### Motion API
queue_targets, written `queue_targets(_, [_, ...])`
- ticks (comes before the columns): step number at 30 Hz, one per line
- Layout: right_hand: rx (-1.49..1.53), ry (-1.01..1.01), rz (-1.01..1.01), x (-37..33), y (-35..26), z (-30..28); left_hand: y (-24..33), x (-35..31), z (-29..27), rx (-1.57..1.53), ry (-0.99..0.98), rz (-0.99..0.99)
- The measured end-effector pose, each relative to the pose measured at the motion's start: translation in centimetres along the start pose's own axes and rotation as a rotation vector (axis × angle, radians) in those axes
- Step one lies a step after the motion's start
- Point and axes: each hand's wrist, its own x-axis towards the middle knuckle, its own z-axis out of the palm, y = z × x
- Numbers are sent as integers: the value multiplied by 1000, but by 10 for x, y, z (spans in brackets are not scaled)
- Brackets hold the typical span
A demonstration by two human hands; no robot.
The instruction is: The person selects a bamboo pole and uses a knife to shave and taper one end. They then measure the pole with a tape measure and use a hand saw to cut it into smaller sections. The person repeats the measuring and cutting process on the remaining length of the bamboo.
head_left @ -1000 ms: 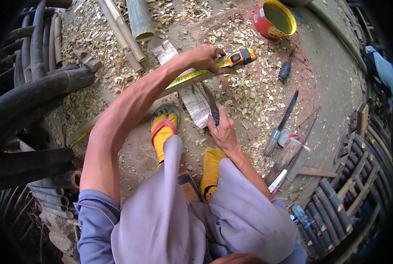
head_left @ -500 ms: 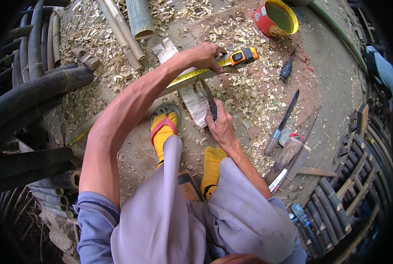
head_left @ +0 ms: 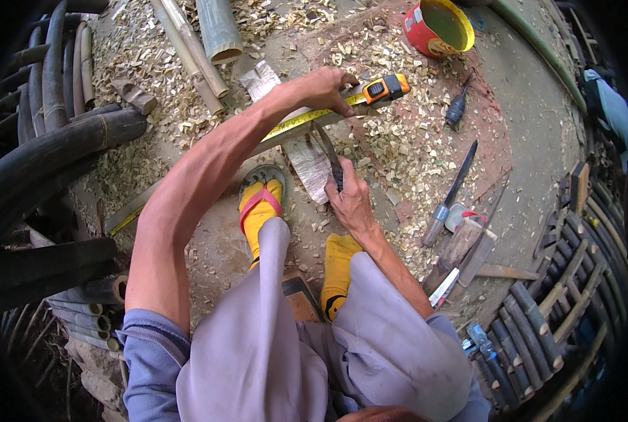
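My left hand [head_left: 330, 89] is closed around a long pale strip [head_left: 277, 143], apparently split bamboo, and pins the yellow tape blade [head_left: 294, 124] along it. The orange and black tape measure case [head_left: 386, 88] sits at the strip's right end, just past my fingers. In my right hand [head_left: 350, 195] is a knife [head_left: 330, 150], gripped by its dark handle. Its tip points up at the strip's near edge beside the tape; whether it touches, I cannot tell. Beneath the strip lies a rough whitish board [head_left: 308, 167]. My left forearm hides part of the strip and tape.
Wood chips [head_left: 391, 151] cover the ground. Right of my hands lie a long-bladed knife [head_left: 451, 193], a dark pointed tool [head_left: 456, 109] and a log piece [head_left: 461, 243]. A red and yellow bucket [head_left: 414, 32] of liquid stands behind. Bamboo poles [head_left: 219, 32] lie far left.
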Motion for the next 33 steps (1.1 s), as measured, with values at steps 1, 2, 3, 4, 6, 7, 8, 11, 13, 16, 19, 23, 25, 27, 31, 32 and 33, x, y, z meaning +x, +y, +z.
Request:
queue_targets(1, [-1, 0, 1, 0, -1, 1, -1, 1, 0, 5, -5, 4])
queue_targets(2, [-2, 1, 2, 1, -1, 1, -1, 1, 0, 11, -10, 7])
queue_targets(3, [0, -17, 27, 0, -2, -1, 0, 1, 0, 16, -15, 11])
queue_targets(4, [1, -35, 51, 0, -4, -2, 1, 0, 0, 24, -10, 9])
queue_targets(6, [-12, -76, 82, -2, -5, -5, 4, -1, -3, 43, 5, 5])
queue_targets(7, [-26, -100, 89, -4, -4, -9, 2, -1, -4, 37, 15, 22])
queue_targets(8, [-40, -124, 95, -8, -4, -14, -1, -1, -2, 31, 26, 38])
queue_targets(11, [-67, -119, 275, -36, 2, -34, -5, -1, 0, 11, 47, 61])
queue_targets(13, [-132, 22, 286, -48, 18, -42, -12, -1, 6, -18, 88, 82])
queue_targets(16, [-299, 194, 285, -40, 44, -58, -16, -6, 7, -45, 174, 119])
queue_targets(19, [-479, 311, 244, -24, 75, -72, -9, -19, 0, -78, 226, 58])
queue_targets(23, [-581, 332, 218, -15, 100, -84, -10, -47, -5, -263, 367, -154])
queue_targets(25, [-683, 367, 138, -14, 95, -87, -12, -66, -3, -173, 486, -196])
queue_targets(27, [-474, 336, 149, -12, 71, -87, -12, -83, 15, -96, 492, -162])
queue_targets(31, [-155, 178, 69, -14, 25, -79, 32, -117, 47, -248, 373, -206])
queue_targets(32, [-145, 147, 10, -15, 11, -76, 48, -125, 49, -338, 294, -276])
queue_targets(33, [-133, 112, -53, -14, -4, -74, 63, -133, 53, -384, 290, -272])
